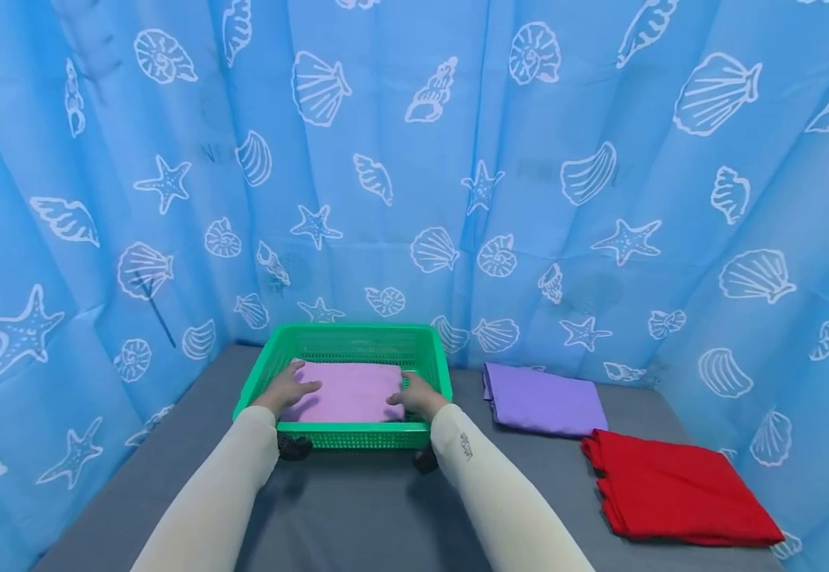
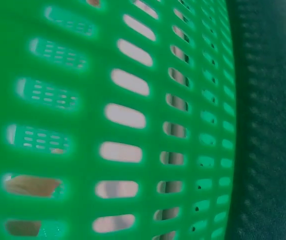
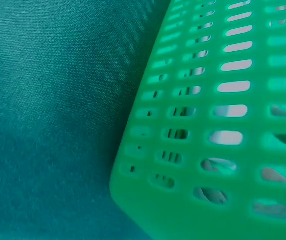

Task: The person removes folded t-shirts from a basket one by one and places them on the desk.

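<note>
A folded pink cloth [image 1: 350,391] lies flat inside a green plastic basket [image 1: 353,427] in the head view. My left hand [image 1: 287,389] reaches over the basket's near rim to the cloth's left edge, thumb and fingers spread apart. At the right edge my right hand [image 1: 417,395] lies likewise, its thumb apart from its fingers. Shadows of both thumbs fall on the cloth. The wrist views show mostly the slotted basket wall [image 2: 153,125], with pale cloth [image 3: 235,86] and bits of fingers behind the slots.
A folded purple cloth [image 1: 546,400] lies right of the basket. Nearer and further right is a folded red cloth [image 1: 682,488]. They rest on a dark grey table [image 1: 357,508]. A blue shell-patterned curtain [image 1: 400,183] encloses the back and sides.
</note>
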Demonstrator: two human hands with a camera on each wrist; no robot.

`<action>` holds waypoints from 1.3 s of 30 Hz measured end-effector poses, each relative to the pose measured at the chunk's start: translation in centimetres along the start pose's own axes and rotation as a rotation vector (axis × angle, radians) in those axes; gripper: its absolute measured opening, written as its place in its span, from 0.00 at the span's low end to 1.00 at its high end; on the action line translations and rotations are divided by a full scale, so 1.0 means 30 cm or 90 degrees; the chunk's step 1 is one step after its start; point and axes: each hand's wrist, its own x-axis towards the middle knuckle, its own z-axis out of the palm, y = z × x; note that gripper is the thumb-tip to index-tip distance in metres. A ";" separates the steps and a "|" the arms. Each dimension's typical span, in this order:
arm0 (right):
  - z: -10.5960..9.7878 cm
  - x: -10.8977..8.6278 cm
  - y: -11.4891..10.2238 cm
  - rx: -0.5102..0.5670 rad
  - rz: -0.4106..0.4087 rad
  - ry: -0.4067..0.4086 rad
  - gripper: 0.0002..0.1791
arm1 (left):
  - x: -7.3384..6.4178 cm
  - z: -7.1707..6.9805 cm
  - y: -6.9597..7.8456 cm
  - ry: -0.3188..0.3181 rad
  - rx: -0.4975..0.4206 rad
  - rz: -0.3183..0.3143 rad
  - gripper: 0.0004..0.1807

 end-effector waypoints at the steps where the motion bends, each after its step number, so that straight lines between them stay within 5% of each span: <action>1: 0.000 0.001 0.004 0.013 0.006 0.000 0.38 | 0.001 0.004 -0.001 0.002 0.012 0.002 0.39; 15: 0.001 0.026 0.006 0.064 0.033 -0.028 0.41 | 0.008 0.030 0.009 0.005 0.146 0.002 0.43; 23: 0.010 0.033 0.014 0.031 0.034 -0.050 0.39 | 0.159 0.053 -0.130 0.031 0.195 0.035 0.45; 26: 0.010 0.032 0.010 0.021 0.053 -0.045 0.39 | 0.141 0.056 -0.112 0.043 0.195 0.025 0.44; 29: 0.011 0.031 0.007 0.006 0.070 -0.041 0.40 | 0.060 0.049 -0.033 0.046 0.193 -0.004 0.42; 33: 0.012 0.035 0.009 -0.002 0.082 -0.043 0.40 | 0.004 0.044 0.007 0.059 0.178 -0.007 0.40; 39: 0.013 0.031 0.009 0.008 0.091 -0.041 0.40 | 0.011 0.033 -0.003 0.022 0.124 -0.016 0.40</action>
